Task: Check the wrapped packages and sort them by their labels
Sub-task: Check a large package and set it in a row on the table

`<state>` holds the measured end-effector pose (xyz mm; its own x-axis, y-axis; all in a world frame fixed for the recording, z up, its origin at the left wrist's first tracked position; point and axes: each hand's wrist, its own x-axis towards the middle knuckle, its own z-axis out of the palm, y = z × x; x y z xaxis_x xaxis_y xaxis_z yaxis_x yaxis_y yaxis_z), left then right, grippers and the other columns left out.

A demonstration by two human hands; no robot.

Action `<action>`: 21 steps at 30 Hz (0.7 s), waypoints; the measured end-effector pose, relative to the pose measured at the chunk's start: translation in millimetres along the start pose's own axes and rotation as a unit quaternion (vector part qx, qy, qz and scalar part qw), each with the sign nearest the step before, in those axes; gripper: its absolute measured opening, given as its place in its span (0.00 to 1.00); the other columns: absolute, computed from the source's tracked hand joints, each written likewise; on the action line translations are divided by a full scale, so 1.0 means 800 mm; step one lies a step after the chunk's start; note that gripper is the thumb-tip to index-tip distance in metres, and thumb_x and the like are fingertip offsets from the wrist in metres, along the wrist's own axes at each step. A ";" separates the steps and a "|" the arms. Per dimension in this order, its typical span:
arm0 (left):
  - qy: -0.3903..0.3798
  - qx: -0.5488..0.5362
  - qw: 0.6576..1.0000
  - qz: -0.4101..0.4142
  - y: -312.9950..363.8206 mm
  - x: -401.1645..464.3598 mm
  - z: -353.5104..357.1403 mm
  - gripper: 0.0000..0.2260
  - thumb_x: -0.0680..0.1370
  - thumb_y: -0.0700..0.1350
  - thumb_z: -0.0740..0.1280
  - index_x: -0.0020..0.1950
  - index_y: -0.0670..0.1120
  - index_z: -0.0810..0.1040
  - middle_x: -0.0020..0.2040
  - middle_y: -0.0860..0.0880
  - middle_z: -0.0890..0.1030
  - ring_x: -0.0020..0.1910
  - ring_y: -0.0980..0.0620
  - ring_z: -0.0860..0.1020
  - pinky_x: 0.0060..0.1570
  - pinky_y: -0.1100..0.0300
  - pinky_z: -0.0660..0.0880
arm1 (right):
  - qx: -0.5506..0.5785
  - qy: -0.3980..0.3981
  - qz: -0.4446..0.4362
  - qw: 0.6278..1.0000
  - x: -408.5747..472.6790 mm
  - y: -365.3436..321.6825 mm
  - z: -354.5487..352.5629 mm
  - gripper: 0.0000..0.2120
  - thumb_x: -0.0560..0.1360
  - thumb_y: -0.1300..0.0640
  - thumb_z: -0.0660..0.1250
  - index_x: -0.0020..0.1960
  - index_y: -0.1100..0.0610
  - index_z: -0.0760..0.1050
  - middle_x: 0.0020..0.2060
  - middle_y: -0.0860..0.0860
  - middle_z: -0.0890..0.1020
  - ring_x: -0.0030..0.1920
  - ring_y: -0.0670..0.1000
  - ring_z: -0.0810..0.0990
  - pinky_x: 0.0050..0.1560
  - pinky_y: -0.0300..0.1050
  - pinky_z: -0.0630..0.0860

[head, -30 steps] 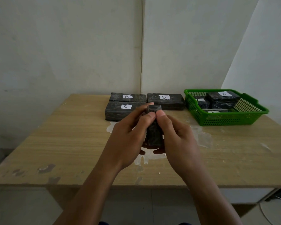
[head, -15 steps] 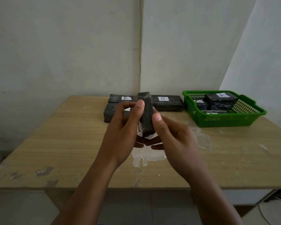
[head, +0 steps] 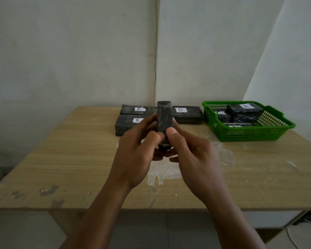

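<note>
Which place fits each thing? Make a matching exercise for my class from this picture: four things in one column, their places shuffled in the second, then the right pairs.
Things
1. package labelled B
2. package labelled C
3. unlabelled-side package
4. green basket

Places
a. held upright in both hands
b. at the table's right side
c. against the back wall, beside the basket
d. in front of the package labelled A

Pairs: 1-c, 2-d, 3-a, 4-b

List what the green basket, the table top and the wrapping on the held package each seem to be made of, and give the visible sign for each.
Green basket: likely moulded plastic; uniform colour, fine lattice walls.
Table top: wood or wood-look laminate; straight grain lines, with worn patches and a whitish smear.
Held package, held by both the left hand and right hand: dark wrap, probably glossy plastic film or tape; shiny creases catch the light. Contents unseen.
</note>
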<state>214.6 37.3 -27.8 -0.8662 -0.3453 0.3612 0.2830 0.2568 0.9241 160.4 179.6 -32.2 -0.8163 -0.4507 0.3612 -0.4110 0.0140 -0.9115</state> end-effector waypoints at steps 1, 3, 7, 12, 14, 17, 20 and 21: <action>0.007 -0.016 1.000 -0.005 0.003 0.000 -0.001 0.22 0.78 0.53 0.59 0.68 0.50 0.81 0.51 0.49 0.88 0.46 0.48 0.88 0.41 0.57 0.84 | -0.019 -0.004 -0.005 1.000 -0.001 -0.001 0.001 0.32 0.77 0.28 0.59 0.76 0.42 0.74 0.55 0.44 0.87 0.53 0.40 0.86 0.49 0.38 0.83; 0.020 -0.047 0.998 -0.031 0.009 0.002 -0.004 0.24 0.79 0.57 0.54 0.62 0.46 0.82 0.46 0.46 0.87 0.38 0.47 0.87 0.36 0.54 0.82 | -0.049 0.003 -0.013 0.999 -0.002 0.000 0.002 0.35 0.75 0.23 0.56 0.76 0.37 0.72 0.57 0.41 0.81 0.56 0.38 0.82 0.49 0.33 0.81; 0.031 -0.066 0.995 -0.065 0.008 0.004 -0.007 0.33 0.81 0.68 0.47 0.54 0.46 0.83 0.39 0.45 0.85 0.34 0.49 0.81 0.33 0.57 0.77 | -0.068 0.036 -0.024 0.997 0.001 -0.001 0.006 0.27 0.71 0.30 0.65 0.65 0.41 0.77 0.61 0.42 0.78 0.59 0.38 0.79 0.52 0.23 0.74; 0.037 -0.003 0.994 -0.099 0.010 0.003 0.001 0.33 0.77 0.71 0.44 0.45 0.59 0.86 0.39 0.54 0.87 0.38 0.56 0.85 0.34 0.65 0.78 | -0.025 0.020 -0.001 0.999 0.005 -0.003 0.004 0.29 0.67 0.34 0.74 0.64 0.40 0.70 0.57 0.42 0.82 0.55 0.43 0.85 0.50 0.44 0.86; 0.065 0.013 0.995 -0.079 0.009 0.005 0.000 0.28 0.81 0.67 0.47 0.45 0.60 0.85 0.43 0.59 0.88 0.43 0.62 0.85 0.36 0.67 0.78 | -0.059 0.033 -0.007 0.998 0.006 -0.002 0.002 0.33 0.68 0.35 0.76 0.69 0.37 0.70 0.58 0.39 0.81 0.57 0.41 0.83 0.52 0.43 0.85; 0.107 0.002 0.994 -0.017 0.012 0.009 -0.005 0.17 0.87 0.54 0.54 0.57 0.54 0.82 0.49 0.58 0.87 0.46 0.59 0.86 0.33 0.66 0.78 | -0.057 0.044 -0.008 0.997 0.005 0.000 0.000 0.33 0.70 0.39 0.78 0.71 0.36 0.70 0.54 0.36 0.82 0.53 0.38 0.83 0.44 0.34 0.83; 0.076 0.004 0.997 0.005 0.013 0.006 -0.005 0.15 0.82 0.58 0.60 0.62 0.55 0.81 0.48 0.48 0.86 0.47 0.50 0.86 0.37 0.55 0.83 | -0.042 0.060 -0.018 0.997 0.005 0.002 0.001 0.32 0.69 0.39 0.78 0.70 0.39 0.72 0.50 0.38 0.84 0.48 0.37 0.85 0.42 0.33 0.82; 0.069 0.013 0.997 0.010 0.013 0.005 -0.004 0.16 0.80 0.60 0.62 0.62 0.56 0.81 0.48 0.45 0.86 0.48 0.47 0.86 0.43 0.49 0.85 | -0.038 0.063 -0.023 0.997 0.006 0.004 0.002 0.33 0.69 0.38 0.77 0.71 0.40 0.72 0.50 0.40 0.85 0.47 0.38 0.86 0.43 0.36 0.84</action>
<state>215.4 35.6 -16.3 -0.7953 -0.4602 0.3946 0.2871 0.2873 0.9138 155.5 176.1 -33.5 -0.8386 -0.3363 0.4286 -0.4751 0.0666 -0.8774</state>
